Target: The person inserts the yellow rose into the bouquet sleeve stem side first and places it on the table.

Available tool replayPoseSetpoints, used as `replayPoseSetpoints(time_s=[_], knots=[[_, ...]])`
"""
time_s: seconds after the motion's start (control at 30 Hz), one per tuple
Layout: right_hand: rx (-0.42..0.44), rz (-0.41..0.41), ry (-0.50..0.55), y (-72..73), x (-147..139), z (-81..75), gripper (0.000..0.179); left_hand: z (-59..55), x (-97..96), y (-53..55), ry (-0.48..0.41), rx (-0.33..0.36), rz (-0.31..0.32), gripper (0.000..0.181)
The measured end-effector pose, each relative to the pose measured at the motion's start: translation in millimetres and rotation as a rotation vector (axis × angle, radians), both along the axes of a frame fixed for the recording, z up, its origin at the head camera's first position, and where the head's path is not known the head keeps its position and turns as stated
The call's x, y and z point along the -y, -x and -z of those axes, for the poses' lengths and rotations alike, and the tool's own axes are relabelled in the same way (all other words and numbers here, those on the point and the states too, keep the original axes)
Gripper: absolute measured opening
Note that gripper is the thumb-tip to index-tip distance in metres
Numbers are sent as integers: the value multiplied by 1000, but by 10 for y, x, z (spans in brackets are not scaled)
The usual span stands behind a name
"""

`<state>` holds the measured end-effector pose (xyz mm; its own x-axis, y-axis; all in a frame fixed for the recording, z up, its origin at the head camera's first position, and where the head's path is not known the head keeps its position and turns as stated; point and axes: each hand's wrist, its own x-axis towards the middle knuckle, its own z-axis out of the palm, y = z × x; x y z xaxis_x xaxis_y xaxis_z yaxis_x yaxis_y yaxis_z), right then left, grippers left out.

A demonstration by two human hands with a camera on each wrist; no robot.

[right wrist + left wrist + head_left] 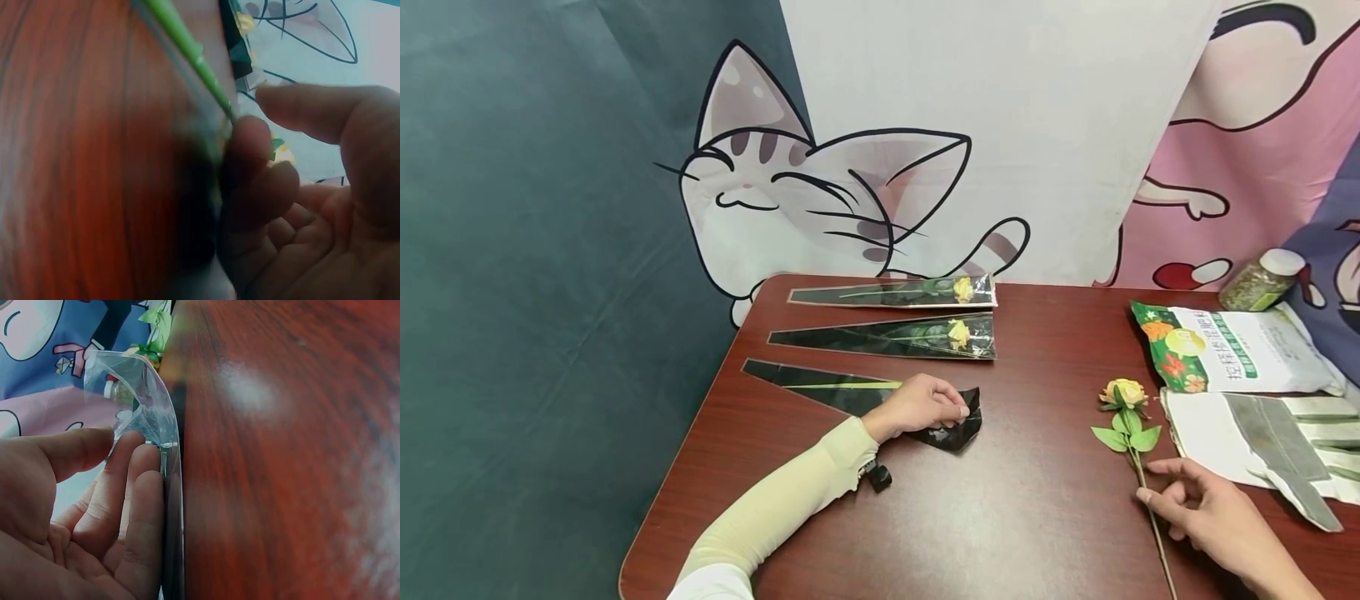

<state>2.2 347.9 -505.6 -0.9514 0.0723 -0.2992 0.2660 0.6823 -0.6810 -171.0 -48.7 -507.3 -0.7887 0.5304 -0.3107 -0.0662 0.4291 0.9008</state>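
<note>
My left hand [919, 406] pinches the open wide end of a black flower sleeve [966, 429] lying on the table; in the left wrist view its clear film [147, 400] bulges up past the fingertips. A thin yellow-green strip [842, 386] runs along that sleeve. On the right, a yellow artificial rose [1124, 392] with green leaves points away from me. My right hand [1206, 508] is at its stem, fingers loosely bent. The right wrist view shows the green stem [194, 59] reaching the index fingertip, with a gap between thumb and index finger.
Behind the left hand lie two black sleeves, a far one [880, 293] and a nearer one [850, 340], each with a yellow rose inside. White-and-grey work gloves [1277, 433], a printed bag [1247, 346] and a white-lidded jar [1258, 282] occupy the right side.
</note>
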Motion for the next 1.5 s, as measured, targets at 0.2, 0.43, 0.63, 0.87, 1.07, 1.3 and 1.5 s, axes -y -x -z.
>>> replayPoseSetpoints(time_s=[0.2, 0.43, 0.63, 0.87, 1.07, 1.3, 1.5], knots=[[32, -85, -75, 4, -24, -14, 55, -6, -3, 6, 4, 3, -5, 11], [67, -96, -81, 28, 22, -47, 30, -1, -11, 4, -3, 8, -7, 10], [40, -109, -54, 105, 64, -96, 28, 2, 1, 9, 7, 4, -4, 11], [-19, -126, 4, 251, 120, -147, 28, -14, 11, 34, 10, 14, 8, 12], [-34, -128, 114, 430, 162, -149, 29, -25, 4, 44, 10, 18, 6, 12], [-34, -114, 296, 635, 256, -115, 30, -45, 6, 36, 11, 27, 3, 12], [-119, -111, 441, 853, 363, -127, 28, -58, -11, 46, 32, 8, 15, 12]])
